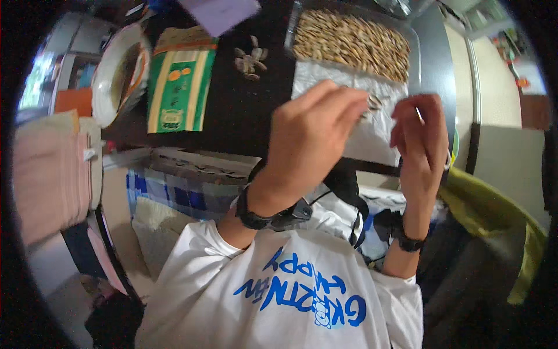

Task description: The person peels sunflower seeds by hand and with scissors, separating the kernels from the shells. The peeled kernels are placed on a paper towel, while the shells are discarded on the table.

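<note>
My left hand (311,126) is over the near edge of a white paper sheet (370,141), its fingers bent together at a few sunflower seeds (374,104); whether it grips one I cannot tell. To its right is my right hand (420,131), raised over the sheet's right side with curled fingers, a small pale thing showing among them. Beyond both hands, a clear plastic tray (416,56) holds a thick layer of striped sunflower seeds (348,43). A small heap of seeds or shells (250,61) lies on the dark table (244,109), left of the sheet.
A green and tan packet (181,83) lies flat on the table's left part. Beside it, at the far left, stands a white dish (107,83). A lilac sheet (222,13) lies at the back. A yellow-green cloth (488,196) hangs at the right.
</note>
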A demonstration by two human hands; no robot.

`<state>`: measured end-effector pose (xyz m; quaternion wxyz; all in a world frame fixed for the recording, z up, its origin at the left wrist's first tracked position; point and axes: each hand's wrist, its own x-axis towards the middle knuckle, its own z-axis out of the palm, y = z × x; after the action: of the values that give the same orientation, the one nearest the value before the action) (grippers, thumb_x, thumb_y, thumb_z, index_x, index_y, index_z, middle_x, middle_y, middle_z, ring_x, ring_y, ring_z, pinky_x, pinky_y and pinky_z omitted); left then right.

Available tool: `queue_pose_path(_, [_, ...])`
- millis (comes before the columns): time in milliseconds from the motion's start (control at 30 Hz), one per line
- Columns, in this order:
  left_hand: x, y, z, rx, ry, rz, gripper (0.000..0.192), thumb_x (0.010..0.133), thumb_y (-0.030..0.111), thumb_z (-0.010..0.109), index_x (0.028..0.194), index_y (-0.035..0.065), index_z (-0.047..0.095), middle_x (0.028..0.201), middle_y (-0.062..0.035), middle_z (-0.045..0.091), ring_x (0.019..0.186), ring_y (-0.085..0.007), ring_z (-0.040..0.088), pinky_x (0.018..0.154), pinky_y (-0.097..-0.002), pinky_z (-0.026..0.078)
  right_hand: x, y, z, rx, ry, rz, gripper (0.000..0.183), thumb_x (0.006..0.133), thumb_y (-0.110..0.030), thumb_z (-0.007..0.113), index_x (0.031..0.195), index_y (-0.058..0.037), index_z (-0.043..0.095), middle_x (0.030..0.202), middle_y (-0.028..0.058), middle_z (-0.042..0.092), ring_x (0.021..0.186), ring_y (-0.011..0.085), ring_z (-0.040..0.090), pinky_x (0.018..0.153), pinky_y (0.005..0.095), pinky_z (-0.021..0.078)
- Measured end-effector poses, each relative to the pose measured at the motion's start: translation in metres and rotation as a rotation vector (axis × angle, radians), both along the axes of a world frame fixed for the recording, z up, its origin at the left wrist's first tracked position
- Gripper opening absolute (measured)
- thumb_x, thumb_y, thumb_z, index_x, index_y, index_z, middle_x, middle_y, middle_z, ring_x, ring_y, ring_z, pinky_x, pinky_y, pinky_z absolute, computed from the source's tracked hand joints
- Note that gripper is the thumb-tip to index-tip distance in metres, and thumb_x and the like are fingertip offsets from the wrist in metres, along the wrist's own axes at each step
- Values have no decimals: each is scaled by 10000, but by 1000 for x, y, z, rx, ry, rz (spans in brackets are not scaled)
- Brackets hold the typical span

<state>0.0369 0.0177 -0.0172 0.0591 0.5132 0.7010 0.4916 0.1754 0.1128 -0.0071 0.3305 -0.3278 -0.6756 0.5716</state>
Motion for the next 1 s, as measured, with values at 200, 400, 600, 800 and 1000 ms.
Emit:
queue_pose_path(200, [2,-3,-1,43,-69,-33,148,842,58,737,989,43,717,867,-85,625,713,-224,644,607,-307,501,10,2,6,71,-136,-17,69,1015,-74,505,966,-25,500,751,15,506,595,56,450,517,225,362])
queue_pose_path(400, [-30,-28,1,-85,55,262,205,839,72,738,1040,52,704,941,-96,605,728,-248,643,643,-338,508,6,9,35,289,-242,58,83,941,-20,606,887,-13,542,694,3,522,584,41,453,523,214,370])
queue_pose_path(600, [-55,-34,-13,-240,220,529,215,840,108,728,1042,69,665,971,-100,582,860,-304,639,724,-418,511,-21,32,62,532,-441,148,64,860,1,672,889,-15,617,786,52,642,656,118,578,558,251,444])
queue_pose_path(800, [-58,-38,-18,-235,139,570,150,852,106,718,984,72,656,936,-86,596,827,-307,640,713,-413,509,-54,54,54,716,-543,85,154,862,-114,722,863,15,638,793,109,677,648,184,616,619,325,481])
queue_pose_path(1000, [-63,-46,-17,-3,270,612,178,882,93,692,1058,70,681,896,-78,615,769,-252,635,641,-368,500,-52,32,48,544,-536,116,118,856,-64,717,961,-19,689,896,80,689,660,136,613,589,284,487])
